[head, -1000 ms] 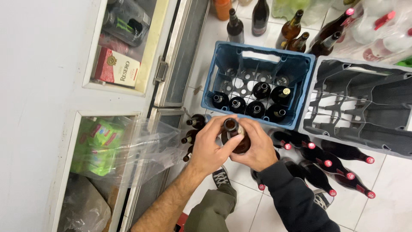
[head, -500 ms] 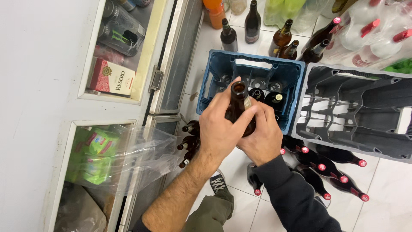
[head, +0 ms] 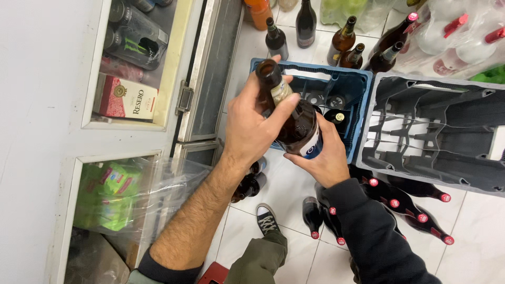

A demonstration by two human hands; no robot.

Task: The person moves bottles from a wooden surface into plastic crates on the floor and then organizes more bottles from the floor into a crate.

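Both of my hands hold one brown glass bottle (head: 298,125) with an open mouth and a blue and white label, tilted above the near left corner of a blue plastic crate (head: 363,89). My left hand (head: 251,126) wraps its neck and shoulder. My right hand (head: 325,155) cups its lower body from below. Several dark bottles stand in the crate's cells, partly hidden behind the held bottle.
An empty grey crate (head: 436,131) sits right of the blue one. Dark bottles with red caps (head: 405,208) lie on the white tile floor. More bottles (head: 306,23) stand behind the crates. A cabinet with open doors (head: 202,73) is on the left. My shoe (head: 267,220) is below.
My hands lifted the brown bottle from above the floor bottles up and forward over the blue crate, and the view moved closer.
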